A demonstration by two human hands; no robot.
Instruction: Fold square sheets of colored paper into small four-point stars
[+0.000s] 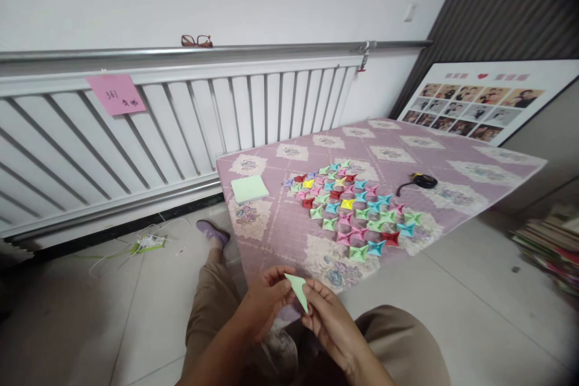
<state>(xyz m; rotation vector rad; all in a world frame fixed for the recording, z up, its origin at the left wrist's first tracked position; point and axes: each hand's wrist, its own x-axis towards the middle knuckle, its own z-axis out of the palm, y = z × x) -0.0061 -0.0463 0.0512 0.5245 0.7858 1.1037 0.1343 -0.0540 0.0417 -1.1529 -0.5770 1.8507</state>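
Between my two hands is a sheet of light green paper [297, 289], folded to a triangle-like shape. My left hand [266, 301] pinches its left corner between thumb and fingers. On the right side, my right hand [328, 316] grips the paper with its thumb on top. Both hands are low over the table's near edge. Beyond them, several rows of small folded paper stars [347, 204] in green, pink, blue, red, yellow and purple lie on the tablecloth. A stack of flat light green paper squares [249, 188] rests at the table's left corner.
A tape measure [423, 181] lies on the table's [289, 241] right part. A white radiator [271, 102] stands behind it, with glasses [196, 41] on the pipe above. A photo board [479, 99] leans at the far right. A power strip [150, 243] with cables is on the floor.
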